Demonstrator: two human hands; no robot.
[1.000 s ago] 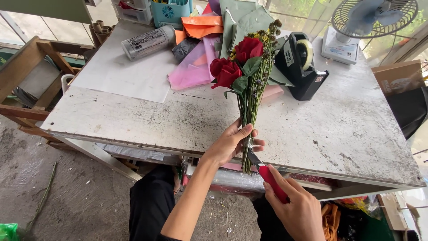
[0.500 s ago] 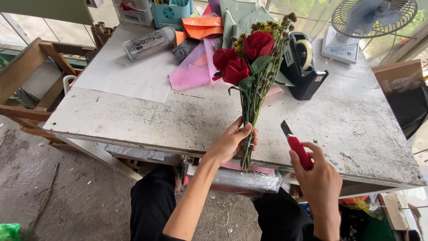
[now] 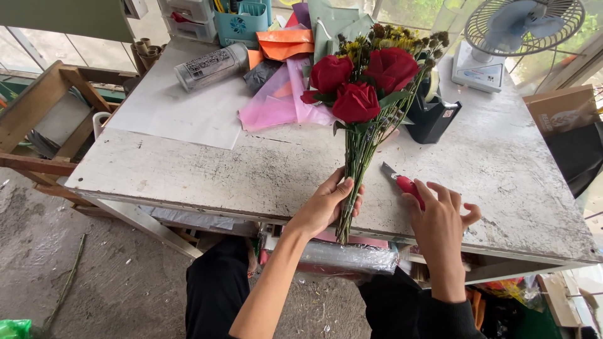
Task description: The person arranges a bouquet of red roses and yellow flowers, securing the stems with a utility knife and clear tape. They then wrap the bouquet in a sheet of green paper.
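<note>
Head view | left hand (image 3: 326, 207) grips rose bouquet (image 3: 367, 94) stems upright at table (image 3: 251, 169) near edge | right hand (image 3: 443, 216) loosely covers red utility knife (image 3: 402, 182), handle mostly hidden, grip unclear

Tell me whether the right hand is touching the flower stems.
Apart. The head view shows the right hand holding a red cutter over the table, with bare tabletop between it and the flower stems, which the left hand grips.

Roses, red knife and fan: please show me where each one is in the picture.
roses (image 3: 357, 100), head view, on the front red bloom.
red knife (image 3: 407, 186), head view, on its red handle beside the right hand (image 3: 443, 220).
fan (image 3: 524, 25), head view, on its round grille.
</note>
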